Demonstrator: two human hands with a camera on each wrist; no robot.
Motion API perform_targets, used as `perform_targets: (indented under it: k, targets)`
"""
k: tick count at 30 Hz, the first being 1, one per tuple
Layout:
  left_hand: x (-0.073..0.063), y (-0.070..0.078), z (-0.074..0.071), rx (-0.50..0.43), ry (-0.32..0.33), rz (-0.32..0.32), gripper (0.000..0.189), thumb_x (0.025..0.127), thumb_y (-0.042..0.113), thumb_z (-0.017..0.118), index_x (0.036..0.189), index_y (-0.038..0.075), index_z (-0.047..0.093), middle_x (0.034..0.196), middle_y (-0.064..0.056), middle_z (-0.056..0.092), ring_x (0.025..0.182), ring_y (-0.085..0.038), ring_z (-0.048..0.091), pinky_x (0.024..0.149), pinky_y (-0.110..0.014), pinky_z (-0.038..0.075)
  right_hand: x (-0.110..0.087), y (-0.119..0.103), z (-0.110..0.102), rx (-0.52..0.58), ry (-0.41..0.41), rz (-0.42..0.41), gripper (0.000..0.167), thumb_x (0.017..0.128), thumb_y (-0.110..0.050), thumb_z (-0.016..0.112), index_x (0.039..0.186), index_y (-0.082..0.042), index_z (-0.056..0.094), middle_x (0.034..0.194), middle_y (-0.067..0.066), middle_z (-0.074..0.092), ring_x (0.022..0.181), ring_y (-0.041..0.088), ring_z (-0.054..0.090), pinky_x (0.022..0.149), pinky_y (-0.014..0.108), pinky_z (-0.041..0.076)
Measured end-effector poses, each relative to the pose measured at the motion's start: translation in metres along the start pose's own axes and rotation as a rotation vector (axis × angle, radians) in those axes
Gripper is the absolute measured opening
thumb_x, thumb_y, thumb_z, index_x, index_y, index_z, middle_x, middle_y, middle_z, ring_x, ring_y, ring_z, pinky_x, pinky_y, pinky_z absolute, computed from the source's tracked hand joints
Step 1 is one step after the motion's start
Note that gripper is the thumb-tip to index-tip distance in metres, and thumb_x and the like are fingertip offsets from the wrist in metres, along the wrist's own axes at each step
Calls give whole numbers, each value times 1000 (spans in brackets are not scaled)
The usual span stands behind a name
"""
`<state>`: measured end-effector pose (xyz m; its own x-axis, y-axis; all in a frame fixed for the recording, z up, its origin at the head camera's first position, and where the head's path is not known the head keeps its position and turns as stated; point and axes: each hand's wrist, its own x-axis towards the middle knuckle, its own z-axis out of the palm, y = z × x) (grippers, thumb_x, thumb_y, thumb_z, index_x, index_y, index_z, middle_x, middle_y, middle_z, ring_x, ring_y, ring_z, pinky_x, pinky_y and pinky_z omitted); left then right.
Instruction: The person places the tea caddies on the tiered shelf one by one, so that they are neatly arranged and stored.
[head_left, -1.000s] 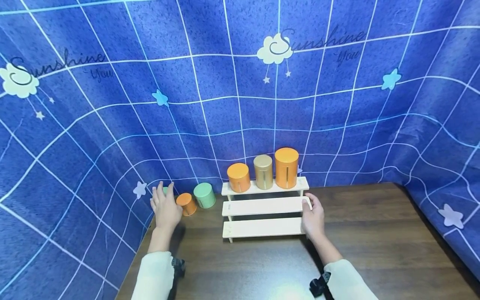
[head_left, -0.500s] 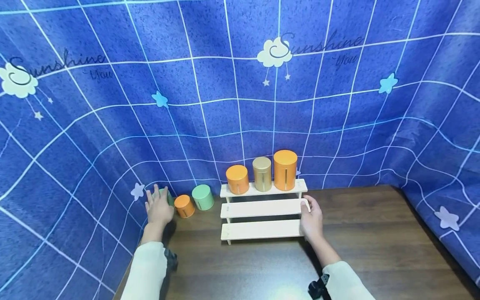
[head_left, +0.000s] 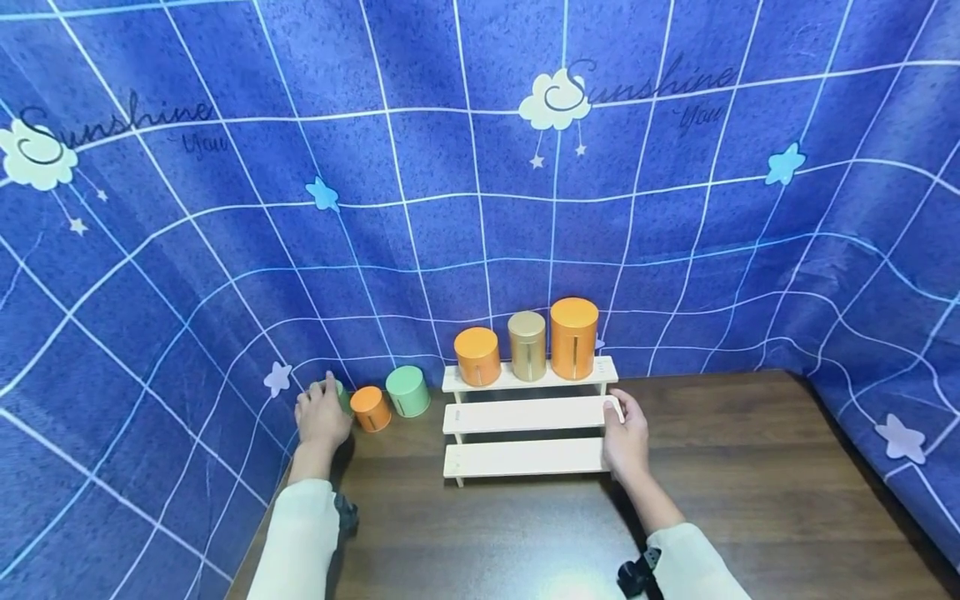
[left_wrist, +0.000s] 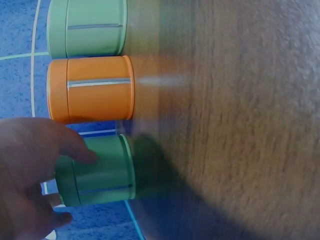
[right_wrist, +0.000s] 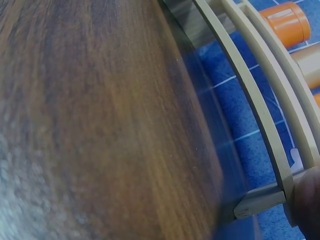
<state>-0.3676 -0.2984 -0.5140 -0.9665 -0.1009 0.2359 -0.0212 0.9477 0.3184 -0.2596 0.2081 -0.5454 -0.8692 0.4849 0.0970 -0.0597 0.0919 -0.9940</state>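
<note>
At the table's far left, my left hand (head_left: 322, 417) is around a small green canister (left_wrist: 107, 170). In the left wrist view the thumb lies across the canister's side, and other fingers show past its lid end; the canister stands on the table. My right hand (head_left: 626, 437) grips the right end of a white three-step rack (head_left: 525, 458), thumb on the middle step. On the rack's top step stand a short orange canister (head_left: 477, 358), a slim gold canister (head_left: 528, 350) and a tall orange canister (head_left: 573, 342).
A small orange canister (head_left: 371, 408) stands right beside the one at my left hand, then another green canister (head_left: 408, 392). A blue patterned curtain (head_left: 480, 233) hangs behind the brown wooden table (head_left: 750, 483) and along both sides.
My left hand has moved a little left and down from above the canisters, and its spread fingers have closed around the leftmost green canister. The right hand stays on the rack.
</note>
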Motion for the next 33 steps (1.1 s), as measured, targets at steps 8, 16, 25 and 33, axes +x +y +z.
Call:
perform_targets:
  k: [8, 16, 25, 33]
  targets:
    - [0, 3, -8, 29, 45, 29, 79, 68, 12, 82, 134, -16, 49, 130, -42, 39, 123, -63, 34, 112, -74, 26, 0, -1, -1, -16, 17, -4, 38, 109, -16, 54, 144, -3, 59, 137, 21, 66, 104, 5, 55, 88, 7, 41]
    - [-4, -5, -9, -95, -42, -55, 82, 72, 19, 81, 134, -16, 40, 127, -37, 52, 122, -57, 48, 108, -65, 43, 2, -2, -2, -3, -4, 14, 39, 109, -14, 54, 145, -2, 57, 149, 23, 60, 126, 22, 55, 106, 20, 43]
    - [-16, -8, -10, -179, -70, -116, 85, 85, 26, 82, 144, -11, 34, 136, -37, 47, 121, -57, 48, 103, -66, 45, 2, -1, -2, -21, 12, -2, 39, 108, -14, 55, 145, 0, 57, 144, 24, 62, 123, 24, 56, 104, 25, 42]
    - [-44, -6, -21, -206, 54, -187, 85, 84, 28, 83, 144, -12, 38, 136, -39, 43, 119, -61, 49, 98, -69, 46, 2, -2, -1, -37, 2, 2, 40, 108, -15, 54, 146, -3, 57, 143, 21, 64, 110, 16, 56, 92, 13, 41]
